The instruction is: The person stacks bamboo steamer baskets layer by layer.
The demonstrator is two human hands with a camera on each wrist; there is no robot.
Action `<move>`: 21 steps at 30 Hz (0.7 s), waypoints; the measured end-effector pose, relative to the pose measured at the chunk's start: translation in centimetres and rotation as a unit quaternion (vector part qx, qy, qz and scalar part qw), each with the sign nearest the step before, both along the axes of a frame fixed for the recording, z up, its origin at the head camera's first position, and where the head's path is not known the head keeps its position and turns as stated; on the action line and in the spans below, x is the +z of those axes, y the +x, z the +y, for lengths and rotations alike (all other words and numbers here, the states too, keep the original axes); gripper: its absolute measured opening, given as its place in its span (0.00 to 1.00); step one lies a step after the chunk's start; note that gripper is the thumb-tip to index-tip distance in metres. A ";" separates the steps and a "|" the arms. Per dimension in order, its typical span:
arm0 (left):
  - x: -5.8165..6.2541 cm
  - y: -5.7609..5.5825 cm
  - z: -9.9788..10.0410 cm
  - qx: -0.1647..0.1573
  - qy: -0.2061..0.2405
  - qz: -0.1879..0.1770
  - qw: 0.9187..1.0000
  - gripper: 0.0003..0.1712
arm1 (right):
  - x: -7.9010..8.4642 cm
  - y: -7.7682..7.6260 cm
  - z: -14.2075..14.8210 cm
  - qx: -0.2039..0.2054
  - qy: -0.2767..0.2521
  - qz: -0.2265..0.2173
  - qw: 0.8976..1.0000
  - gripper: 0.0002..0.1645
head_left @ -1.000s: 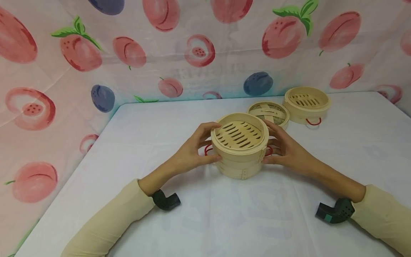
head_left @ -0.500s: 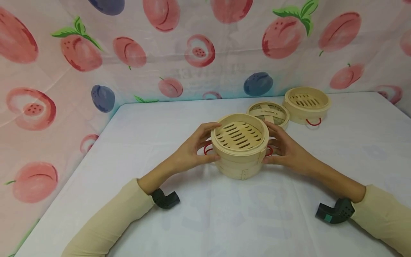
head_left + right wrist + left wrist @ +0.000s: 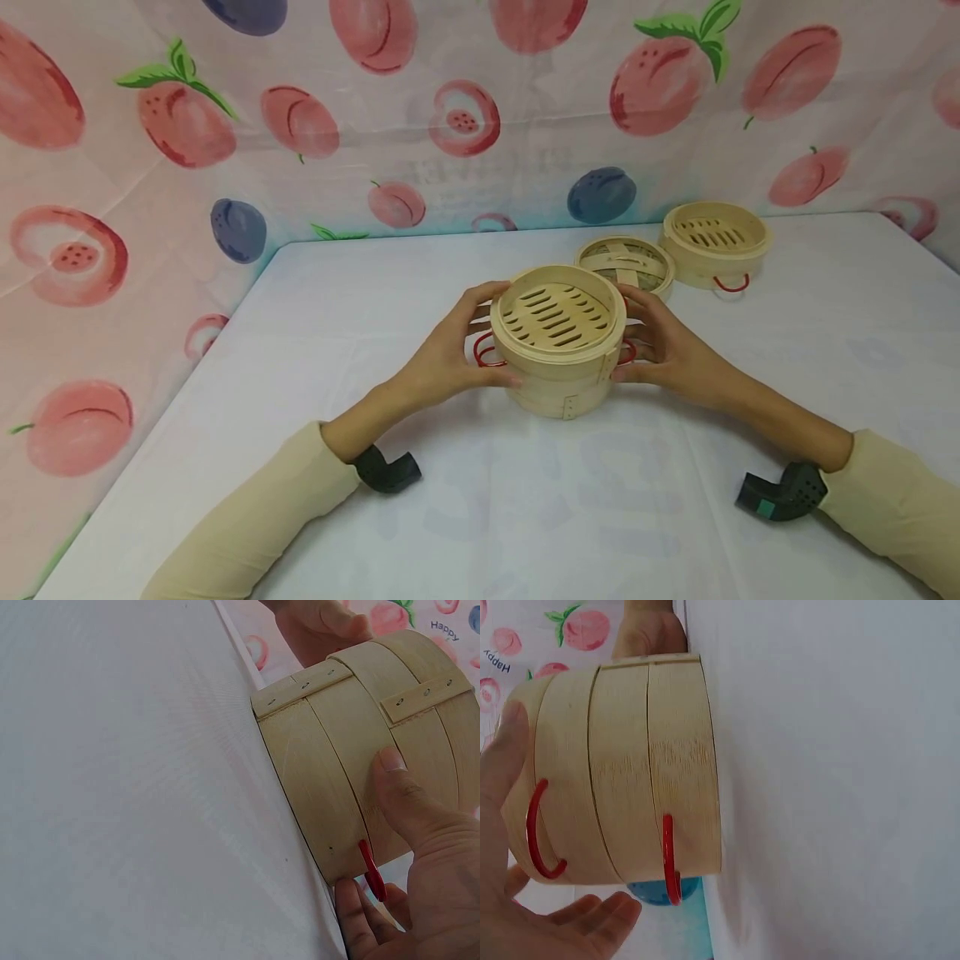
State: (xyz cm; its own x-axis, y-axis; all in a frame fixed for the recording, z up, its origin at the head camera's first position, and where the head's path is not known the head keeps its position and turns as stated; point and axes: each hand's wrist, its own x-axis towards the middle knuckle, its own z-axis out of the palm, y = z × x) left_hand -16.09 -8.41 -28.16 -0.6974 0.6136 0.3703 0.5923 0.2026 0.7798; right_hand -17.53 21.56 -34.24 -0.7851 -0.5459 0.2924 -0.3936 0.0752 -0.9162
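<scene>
A stack of two bamboo steamer baskets [image 3: 558, 383] stands on the white table in front of me, its slotted base showing inside the top tier. From the left, my left hand [image 3: 452, 350] holds the stack, thumb at the front and fingers at the back rim. My right hand [image 3: 663, 343] grips the opposite side, its thumb [image 3: 401, 791] on the bamboo wall and its fingers behind. In the left wrist view, an upper red handle [image 3: 534, 832] and a lower red handle [image 3: 669, 855] stick out near the left hand's fingers. Another red handle [image 3: 372, 871] shows by the right hand.
Behind the stack lies a round woven bamboo lid [image 3: 633, 260]. Beside it, at the back right, stands another steamer basket [image 3: 716, 250] with a red handle. The white table [image 3: 525, 517] ends at a fruit-print cloth [image 3: 300, 183].
My left thumb has shifted slightly down the stack's front, and the left red handles show more. The right hand and the stack have hardly moved.
</scene>
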 end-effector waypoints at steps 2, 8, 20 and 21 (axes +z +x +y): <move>-0.1 0.2 0.3 0.012 0.008 0.007 1.000 0.51 | 0.0 0.0 0.0 -0.001 0.000 0.001 1.000 0.59; -0.4 0.8 0.8 0.036 0.017 0.009 0.999 0.53 | 0.0 0.0 -0.1 0.004 -0.007 0.009 1.000 0.58; -0.6 0.7 0.8 0.049 0.026 0.029 0.998 0.51 | -0.1 0.1 -0.1 0.008 -0.027 -0.008 1.000 0.57; -0.6 0.7 0.8 0.048 0.025 0.030 0.998 0.51 | -0.1 0.1 -0.1 0.006 -0.027 -0.009 1.000 0.58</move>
State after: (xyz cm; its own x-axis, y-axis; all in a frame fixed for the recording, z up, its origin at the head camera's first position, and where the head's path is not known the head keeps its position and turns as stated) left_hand -15.40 -7.62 -28.80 -0.7276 0.5246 0.4422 0.6181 0.2214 0.7543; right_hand -17.47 21.50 -34.36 -0.7841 -0.5395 0.3067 -0.3769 0.0215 -0.9260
